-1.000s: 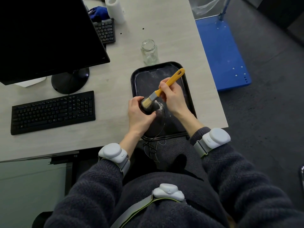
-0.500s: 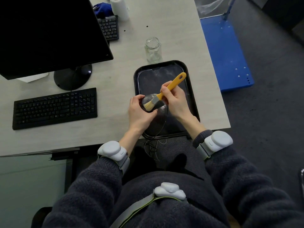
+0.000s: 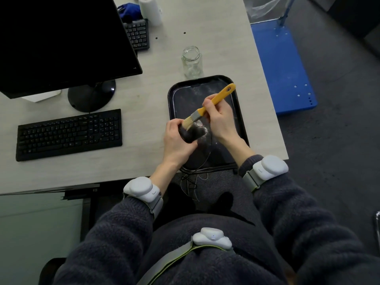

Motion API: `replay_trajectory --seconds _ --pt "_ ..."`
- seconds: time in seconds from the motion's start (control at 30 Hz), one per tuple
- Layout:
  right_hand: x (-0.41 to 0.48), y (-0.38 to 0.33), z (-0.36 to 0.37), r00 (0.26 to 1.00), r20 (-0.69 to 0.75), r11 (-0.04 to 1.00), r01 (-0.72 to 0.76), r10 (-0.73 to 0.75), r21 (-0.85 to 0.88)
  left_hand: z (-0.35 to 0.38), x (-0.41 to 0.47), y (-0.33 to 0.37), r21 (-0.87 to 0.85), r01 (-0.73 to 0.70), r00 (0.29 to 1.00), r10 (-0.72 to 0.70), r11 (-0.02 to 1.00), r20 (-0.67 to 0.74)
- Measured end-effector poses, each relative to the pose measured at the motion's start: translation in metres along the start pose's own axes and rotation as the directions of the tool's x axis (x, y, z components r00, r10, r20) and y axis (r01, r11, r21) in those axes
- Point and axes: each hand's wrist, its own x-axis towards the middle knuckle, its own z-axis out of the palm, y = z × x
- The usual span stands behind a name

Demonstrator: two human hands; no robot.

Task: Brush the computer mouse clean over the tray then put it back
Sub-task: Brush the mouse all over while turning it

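My left hand grips a black computer mouse and holds it above the left part of a black tray dusted with white powder. My right hand holds a brush with a yellow handle; its pale bristles rest on the mouse's upper left side. The mouse's thin cable loops over the tray's near edge and hangs off the desk.
An empty glass jar stands just beyond the tray. A black keyboard and a monitor on its round stand lie to the left. A second keyboard and a white roll sit at the back. A blue cart stands right of the desk.
The brush has swept across the mouse toward its left side, and my right hand has lifted a little. My left hand has kept hold of the mouse over the tray.
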Motion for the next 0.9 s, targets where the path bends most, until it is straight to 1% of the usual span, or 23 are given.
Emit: replay_trajectory --seconds 0.03,0.1,0.2,0.27,0.3,0.4,0.47,0.53,0.63,0.73,0.83,0.9 --pt "0.003 0.0 -0.002 0.999 -0.044 1.0 0.007 -0.008 -0.017 -0.001 -0.001 -0.001 0.001 0.003 1.0 -0.003 1.0 -0.007" --pt "0.006 -0.002 -0.005 0.997 -0.072 0.999 0.023 -0.026 -0.04 -0.002 -0.003 -0.004 0.007 0.012 1.0 -0.012 1.0 -0.013" --pt "0.003 -0.006 0.0 1.0 0.005 0.999 0.016 -0.016 0.038 -0.002 -0.004 -0.005 0.005 0.018 1.0 -0.018 1.0 -0.02" --pt "0.001 -0.004 0.005 0.998 0.068 1.0 -0.008 0.007 0.014 -0.002 -0.004 -0.003 0.002 0.025 1.0 -0.025 1.0 -0.015" --pt "0.0 -0.002 0.006 0.998 0.067 1.0 -0.018 0.018 -0.002 -0.003 -0.004 -0.002 0.005 0.031 0.999 -0.031 1.0 -0.012" --pt "0.001 0.003 0.002 0.998 -0.055 0.997 -0.03 0.026 -0.072 -0.004 -0.006 -0.004 0.003 0.054 0.998 -0.054 0.999 -0.012" --pt "0.002 0.002 -0.004 0.995 -0.095 0.994 -0.023 0.013 -0.11 -0.005 -0.008 -0.006 0.001 0.083 0.996 -0.083 0.997 -0.015" --pt "0.002 0.0 -0.006 0.997 -0.071 0.998 -0.028 0.023 -0.057 -0.005 -0.007 -0.006 0.012 0.101 0.995 -0.101 0.995 -0.015" --pt "0.001 0.0 -0.004 0.996 0.038 0.993 -0.086 0.083 0.075 -0.006 -0.005 -0.006 0.03 0.081 0.997 -0.08 0.996 -0.019" --pt "0.001 0.006 -0.004 0.987 0.101 0.989 -0.13 0.123 0.064 -0.005 -0.005 -0.007 0.031 0.095 0.995 -0.094 0.995 -0.013" --pt "0.004 0.017 -0.012 0.987 0.035 0.986 -0.16 0.159 0.036 -0.003 -0.008 -0.009 0.012 0.145 0.989 -0.144 0.989 -0.017" --pt "0.006 0.023 -0.019 0.988 -0.039 0.984 -0.155 0.153 -0.083 -0.004 -0.009 -0.009 0.003 0.157 0.987 -0.157 0.988 -0.014"
